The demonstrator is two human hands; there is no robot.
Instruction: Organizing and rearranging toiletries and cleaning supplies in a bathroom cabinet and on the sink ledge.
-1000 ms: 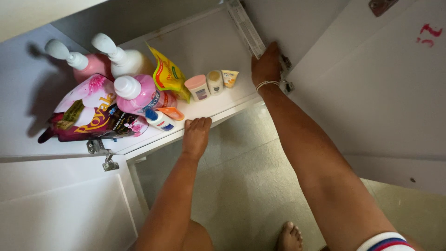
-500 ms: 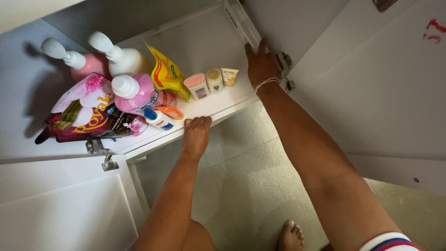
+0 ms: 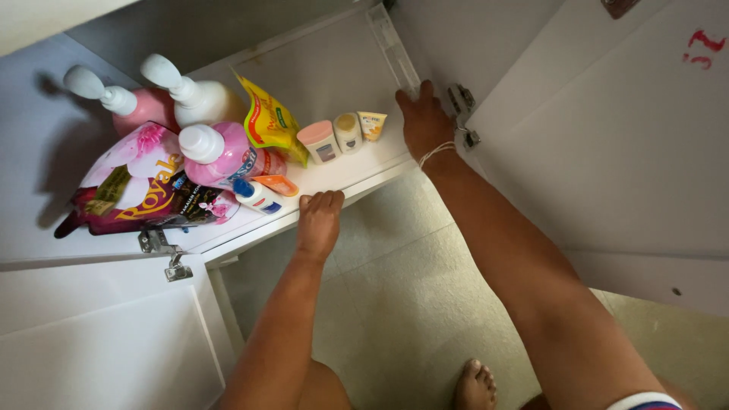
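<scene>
My left hand (image 3: 319,219) has its fingers curled over the front edge of a white cabinet shelf (image 3: 357,168). My right hand (image 3: 423,120) lies flat against the cabinet's right inner wall, fingertips at a white slotted strip (image 3: 395,47) and just left of a metal hinge (image 3: 460,99); it holds nothing. On the shelf stand a pink-lidded jar (image 3: 319,142), a small cream stick container (image 3: 349,131) and a small tube (image 3: 372,124), all left of my right hand. A small white bottle with a blue cap (image 3: 254,196) lies close to my left hand.
Further left are a pink bottle with a white cap (image 3: 220,153), two pump bottles (image 3: 194,95), a yellow pouch (image 3: 269,121) and a flowered refill pouch (image 3: 140,190). Both white doors (image 3: 106,334) stand open. My bare foot (image 3: 474,383) rests on the tiled floor.
My right hand has slid down the cabinet's side wall toward the front, away from the top of the white strip. My left hand stays on the shelf edge.
</scene>
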